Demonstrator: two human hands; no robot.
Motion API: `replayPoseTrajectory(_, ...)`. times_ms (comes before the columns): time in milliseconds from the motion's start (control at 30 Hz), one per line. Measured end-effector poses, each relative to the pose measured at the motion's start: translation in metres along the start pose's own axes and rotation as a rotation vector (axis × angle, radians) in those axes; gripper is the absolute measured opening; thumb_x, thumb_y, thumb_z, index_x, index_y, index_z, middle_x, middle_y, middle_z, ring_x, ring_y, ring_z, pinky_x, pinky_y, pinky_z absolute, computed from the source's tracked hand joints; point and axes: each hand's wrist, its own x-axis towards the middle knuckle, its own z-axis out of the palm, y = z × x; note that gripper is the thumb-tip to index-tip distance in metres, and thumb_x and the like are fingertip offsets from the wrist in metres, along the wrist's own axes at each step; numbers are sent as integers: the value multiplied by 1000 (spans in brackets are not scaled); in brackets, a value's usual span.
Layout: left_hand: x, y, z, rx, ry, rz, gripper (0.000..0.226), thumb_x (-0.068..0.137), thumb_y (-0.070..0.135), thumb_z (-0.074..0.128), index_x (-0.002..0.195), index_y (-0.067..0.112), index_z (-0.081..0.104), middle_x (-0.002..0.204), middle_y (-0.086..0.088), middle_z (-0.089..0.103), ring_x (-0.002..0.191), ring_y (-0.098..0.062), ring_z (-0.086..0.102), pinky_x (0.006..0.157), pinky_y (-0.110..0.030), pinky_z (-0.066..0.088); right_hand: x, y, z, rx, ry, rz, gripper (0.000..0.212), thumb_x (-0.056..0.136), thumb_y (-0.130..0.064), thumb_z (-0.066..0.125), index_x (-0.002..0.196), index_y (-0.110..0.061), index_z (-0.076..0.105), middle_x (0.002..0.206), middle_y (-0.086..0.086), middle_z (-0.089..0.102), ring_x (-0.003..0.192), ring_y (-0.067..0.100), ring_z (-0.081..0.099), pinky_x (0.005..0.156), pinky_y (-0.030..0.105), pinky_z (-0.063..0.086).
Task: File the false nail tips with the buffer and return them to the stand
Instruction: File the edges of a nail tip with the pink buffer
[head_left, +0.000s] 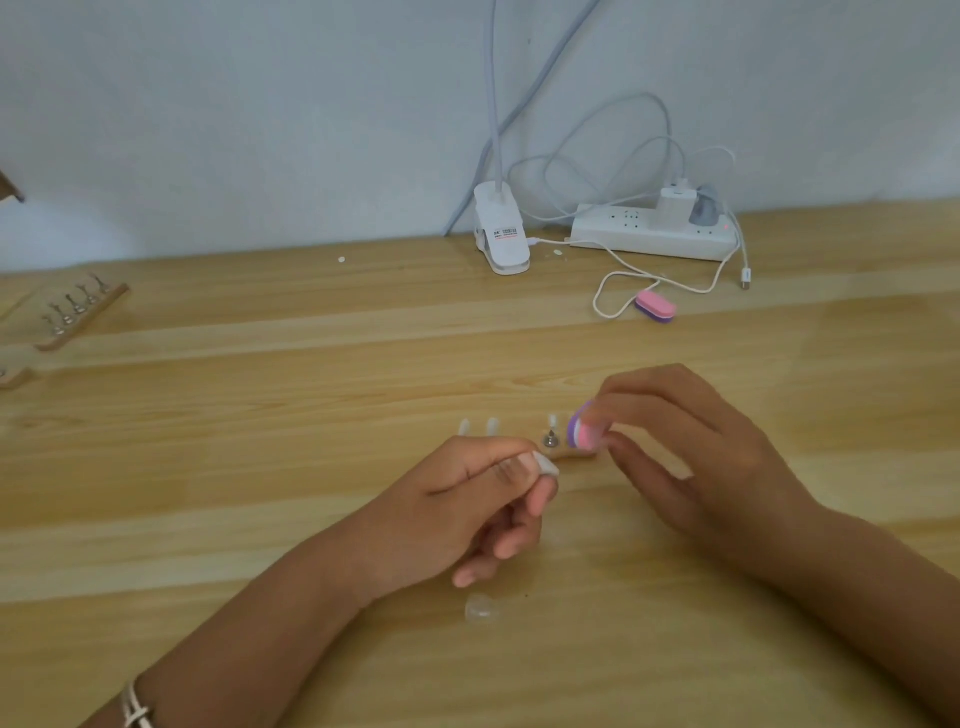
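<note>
While left hand (467, 499) pinches a clear nail tip (545, 464) between thumb and forefinger, right hand (691, 452) grips the pink-purple buffer (584, 431) in its fingertips, at 2 o'clock of that tip. They're close, contact unclear. Stand (566, 454) sits just behind both hands, mostly hidden, with three mounted tips (492, 426) upright on it. Loose tip (483, 608) lies flat on tabletop (260, 467) at 6 o'clock of left hand. Spare buffer (655, 306) is well away at 12 o'clock, near power strip (654, 231) and lamp clamp (501, 234). Second stand (78, 312) is at 10 o'clock, by the frame edge.
</note>
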Motion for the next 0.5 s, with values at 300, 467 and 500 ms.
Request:
replayPoseTrajectory(300, -2, 1, -4, -37, -58, 13, 31, 102, 24, 33, 78, 12, 48, 57, -5, 52, 39, -17, 39, 40, -21, 36, -5, -3, 9, -6, -38, -54, 26, 89, 10, 60, 108, -5, 70, 108, 11, 64, 99, 25, 61, 91, 29, 48)
replayPoseTrajectory(467, 1, 0, 2, 138, 362, 320, 29, 99, 23, 47, 74, 16, 61, 56, -4, 56, 39, -17, 46, 40, -22, 38, -4, 5, 0, 8, 109, 56, 16, 93, 1, 58, 106, -2, 68, 107, 4, 62, 103, 18, 60, 98, 21, 42)
replayPoseTrajectory(500, 2, 0, 1, 252, 515, 409, 28, 99, 24, 50, 75, 16, 63, 58, -5, 56, 42, -17, 48, 42, -22, 38, -5, 3, 0, 6, 109, 44, 16, 93, 2, 59, 106, -2, 68, 107, 3, 63, 103, 18, 60, 98, 21, 42)
